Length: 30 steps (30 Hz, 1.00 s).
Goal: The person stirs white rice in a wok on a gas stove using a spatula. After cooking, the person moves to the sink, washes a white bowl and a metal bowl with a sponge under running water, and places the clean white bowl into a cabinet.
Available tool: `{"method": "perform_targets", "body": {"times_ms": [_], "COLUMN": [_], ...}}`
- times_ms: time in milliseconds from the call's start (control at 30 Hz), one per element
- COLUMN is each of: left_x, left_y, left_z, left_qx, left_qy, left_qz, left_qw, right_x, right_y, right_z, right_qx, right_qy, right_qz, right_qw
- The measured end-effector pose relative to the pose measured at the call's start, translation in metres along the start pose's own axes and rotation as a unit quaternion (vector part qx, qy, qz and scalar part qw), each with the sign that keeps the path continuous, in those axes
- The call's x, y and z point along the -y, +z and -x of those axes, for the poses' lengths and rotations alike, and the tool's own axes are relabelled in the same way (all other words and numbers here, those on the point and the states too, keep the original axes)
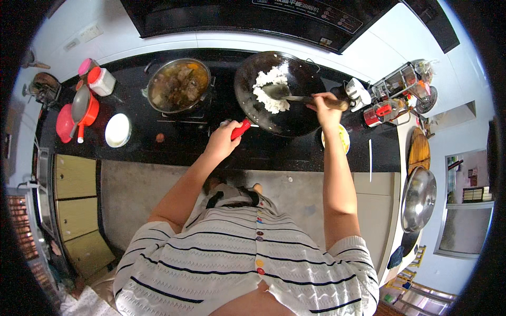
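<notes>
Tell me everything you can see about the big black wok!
The wok is round, deep and black, looking like dark metal. It sits on the black stove top, right of a pot of stew. A red handle sticks out toward the person, and the left hand grips it. White rice is piled in its far left part. The right hand holds a spatula whose blade rests in the rice. A small loop handle shows on the far rim.
</notes>
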<state>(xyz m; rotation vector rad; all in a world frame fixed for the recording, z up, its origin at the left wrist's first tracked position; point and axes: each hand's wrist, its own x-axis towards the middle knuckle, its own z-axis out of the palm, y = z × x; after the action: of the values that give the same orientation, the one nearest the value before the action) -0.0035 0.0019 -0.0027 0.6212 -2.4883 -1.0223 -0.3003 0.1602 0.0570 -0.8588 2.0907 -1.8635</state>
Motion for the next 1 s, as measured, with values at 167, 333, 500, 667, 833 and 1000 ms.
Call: {"method": "perform_targets", "body": {"times_ms": [167, 333, 500, 667, 833, 1000], "left_x": [0.002, 0.002, -0.003, 0.0, 0.0, -0.003], "left_y": [0.001, -0.001, -0.002, -0.002, -0.002, 0.0], "left_z": [0.0, 0.003, 0.0, 0.002, 0.004, 0.0], "left_qx": [-0.018, -0.012, -0.004, -0.016, -0.016, -0.019], "left_qy": [-0.002, -0.009, 0.002, -0.003, -0.008, 0.004], "left_qz": [-0.004, -0.005, -0.006, -0.016, 0.002, 0.004], "left_qw": [1.0, 1.0, 1.0, 1.0, 1.0, 1.0], "right_x": [0.05, 0.037, 0.038, 0.043, 0.084, 0.018], "right_y": [-0.002, -0.002, -0.003, -0.01, -0.031, 0.003], "right_z": [0.025, 0.029, 0.049, 0.037, 0.031, 0.01], "right_qx": [-0.031, -0.045, -0.053, -0.032, 0.045, -0.002], "right_qy": [-0.003, 0.003, 0.047, -0.029, 0.019, -0.077], "right_qz": [0.011, 0.017, -0.015, -0.002, 0.135, 0.213], "right_qw": [0.999, 0.999, 0.997, 0.999, 0.99, 0.974]}}
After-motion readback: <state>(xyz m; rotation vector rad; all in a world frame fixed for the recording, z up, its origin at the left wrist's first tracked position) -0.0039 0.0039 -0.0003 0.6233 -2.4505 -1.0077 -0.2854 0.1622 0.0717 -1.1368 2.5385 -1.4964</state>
